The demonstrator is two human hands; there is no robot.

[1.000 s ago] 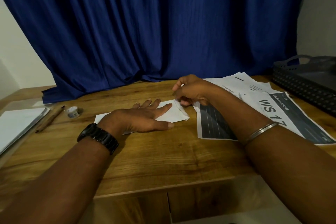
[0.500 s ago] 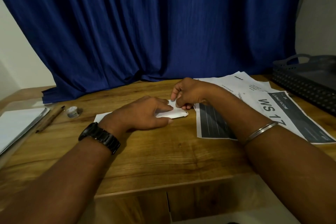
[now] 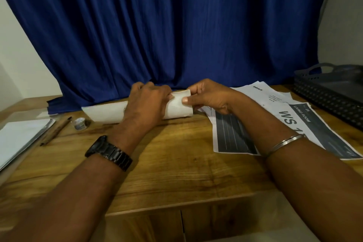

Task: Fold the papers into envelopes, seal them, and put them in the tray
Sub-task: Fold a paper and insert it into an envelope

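Note:
A folded white paper (image 3: 177,107) stands tilted up from the wooden table (image 3: 176,163), held between both hands. My left hand (image 3: 146,102) grips its middle, fingers curled over the top edge. My right hand (image 3: 208,96) pinches the right end, thumb on the near face. The paper's left end (image 3: 104,112) sticks out past my left hand, low over the table. A dark perforated tray (image 3: 332,92) sits at the far right.
Printed sheets (image 3: 294,122) lie spread on the table under my right forearm. A small round pot (image 3: 80,123), a brown stick (image 3: 56,130) and a white paper stack (image 3: 17,135) lie at the left. A blue curtain hangs behind the table.
The paper lay flat under my left palm a second ago. Both hands have since lifted it off the table and turned it upright, moving away from me.

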